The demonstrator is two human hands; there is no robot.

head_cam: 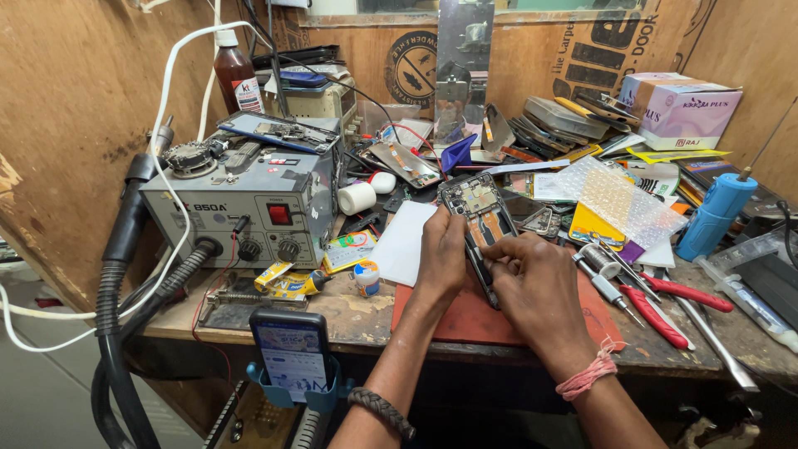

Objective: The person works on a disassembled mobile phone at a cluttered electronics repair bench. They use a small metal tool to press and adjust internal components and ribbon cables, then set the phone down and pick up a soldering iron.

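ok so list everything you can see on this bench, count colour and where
opened phone: one, dark frame with copper-coloured parts inside, on the mat at centre
work mat: one, red, front centre of the bench
hot-air station: one, grey with a red switch, left
brown bottle: one, red label, behind the station
tape roll: one, white, right of the station
lit phone: one, in a blue holder at the front edge
cutters: one pair, red handles, right of the mat
bubble wrap: one sheet, clear, right rear
blue tool: one, cylinder shape, far right
box: one, pink and white, rear right
left hand: steadies the phone's left edge
right hand: grips its lower end
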